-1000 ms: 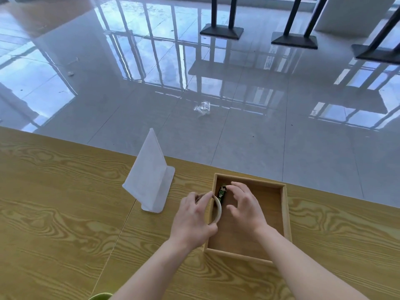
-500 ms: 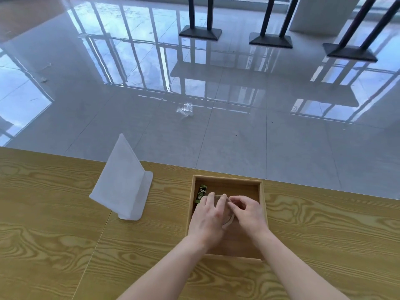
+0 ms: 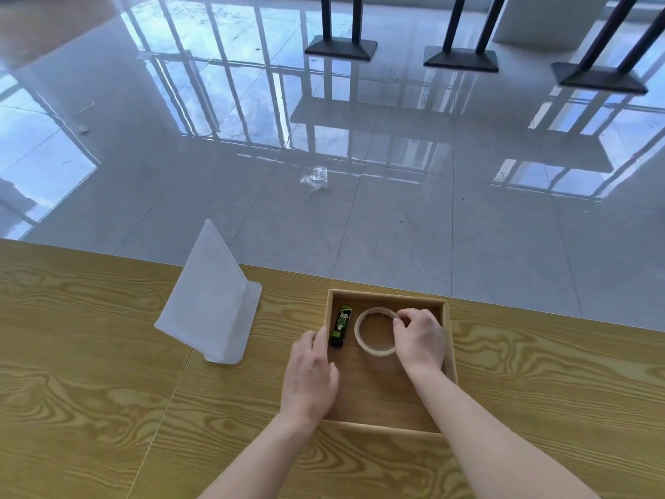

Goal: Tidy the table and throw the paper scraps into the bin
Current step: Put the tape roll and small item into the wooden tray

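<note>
A shallow wooden tray [image 3: 387, 295] sits on the wooden table [image 3: 90, 372] near its far edge. Inside it a roll of pale tape [image 3: 363, 343] lies flat, with a black and green glue stick [image 3: 340, 325] to its left. My right hand [image 3: 419, 340] rests inside the tray, fingertips pinched on the tape roll's right rim. My left hand [image 3: 309, 376] lies on the tray's left wall, fingers loosely curved and holding nothing. No paper scraps or bin are in view.
A white plastic sign stand [image 3: 212, 304] leans on the table left of the tray. Beyond the table edge is glossy tiled floor with a crumpled clear wrapper [image 3: 315, 179] and black table bases [image 3: 341, 48] further back.
The tape roll went from my left hand at the tray's left wall into the tray and now lies flat there. My left hand has let go and drawn back to the tray's left side.
</note>
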The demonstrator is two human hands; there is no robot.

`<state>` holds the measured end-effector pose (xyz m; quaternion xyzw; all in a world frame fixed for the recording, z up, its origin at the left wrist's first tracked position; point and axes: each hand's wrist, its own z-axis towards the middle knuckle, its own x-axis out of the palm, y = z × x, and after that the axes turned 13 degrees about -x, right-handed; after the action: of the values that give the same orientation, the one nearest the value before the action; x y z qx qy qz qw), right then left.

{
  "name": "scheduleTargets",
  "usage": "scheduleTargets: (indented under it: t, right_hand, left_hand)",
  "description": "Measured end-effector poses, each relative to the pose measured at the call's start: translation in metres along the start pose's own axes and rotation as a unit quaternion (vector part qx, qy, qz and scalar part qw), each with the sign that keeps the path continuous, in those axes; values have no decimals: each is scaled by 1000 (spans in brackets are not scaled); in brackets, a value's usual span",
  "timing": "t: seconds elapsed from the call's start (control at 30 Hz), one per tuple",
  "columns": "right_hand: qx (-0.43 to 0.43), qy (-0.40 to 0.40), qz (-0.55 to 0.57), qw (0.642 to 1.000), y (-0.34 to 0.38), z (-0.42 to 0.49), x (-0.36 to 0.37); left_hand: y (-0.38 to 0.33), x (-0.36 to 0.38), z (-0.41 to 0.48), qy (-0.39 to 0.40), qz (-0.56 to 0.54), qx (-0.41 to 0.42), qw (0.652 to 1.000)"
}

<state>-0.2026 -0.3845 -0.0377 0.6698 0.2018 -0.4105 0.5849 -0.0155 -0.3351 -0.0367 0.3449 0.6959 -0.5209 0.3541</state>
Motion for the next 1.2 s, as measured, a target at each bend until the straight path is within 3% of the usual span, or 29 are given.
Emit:
scheduleTargets:
  t: [0.17,0.33,0.5,0.6,0.7,1.2]
  right_hand:
    - [2,11,8,1000,10,1,11]
    - [-51,6,60,997,-4,-15,-8]
    - [-131,-48,-6,990,-42,-43,-52]
    - [-56,-43,-47,996,-58,-54,-67]
    - [37,49,-42,997,-61,-64,-61]
    - [-22,90,-28,995,0,-48,-9]
  left_hand:
    - [10,2,-4,22,-41,-40,998]
    - [19,-1,0,21,-60,-58,996]
    - [27,-6,0,8,-74,-72,995]
    - [29,-7,-7,3,-81,-75,994]
    - [33,-7,-15,3,-72,-68,995]
    - [67,-41,-7,-50,-76,-155,984]
